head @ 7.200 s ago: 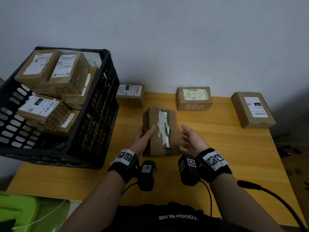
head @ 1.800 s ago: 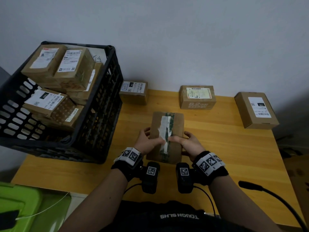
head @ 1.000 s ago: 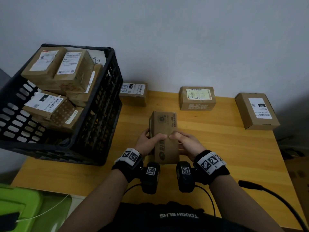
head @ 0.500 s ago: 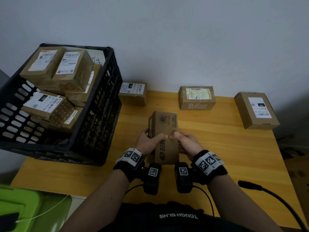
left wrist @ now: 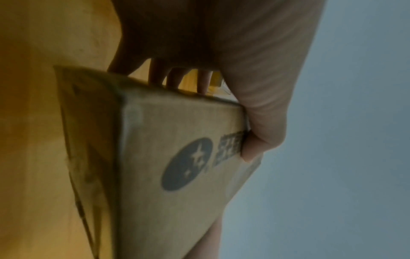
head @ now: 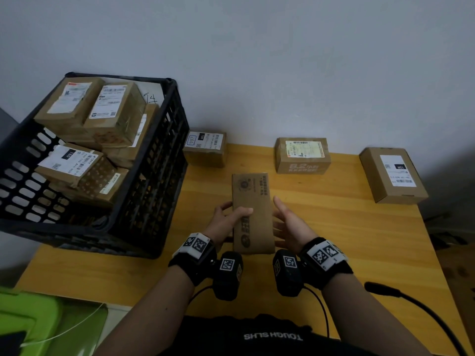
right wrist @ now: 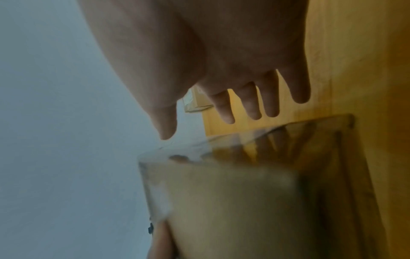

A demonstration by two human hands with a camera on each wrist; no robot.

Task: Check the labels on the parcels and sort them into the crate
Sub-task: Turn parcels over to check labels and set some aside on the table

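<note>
A long brown cardboard parcel [head: 252, 214] with dark printed logos on its upward face stands on edge over the middle of the wooden table [head: 334, 240]. My left hand [head: 228, 219] grips its left side, thumb on the printed face and fingers behind, as the left wrist view shows on the parcel [left wrist: 177, 166]. My right hand [head: 288, 222] is beside its right side with straight, spread fingers, off the parcel [right wrist: 233, 201]. No shipping label shows on the face I see. The black slatted crate [head: 144, 181] at the left holds several labelled parcels.
Three labelled parcels lie along the table's back edge: one next to the crate [head: 205, 147], one in the middle [head: 303, 155], one at the far right [head: 393, 173]. A green bin [head: 30, 322] sits low at the left. A black cable [head: 424, 312] crosses the table's near right corner.
My right hand has let go of the parcel and opened beside it. The left hand keeps its grip. Earlier the parcel was turned from its taped face to the printed face.
</note>
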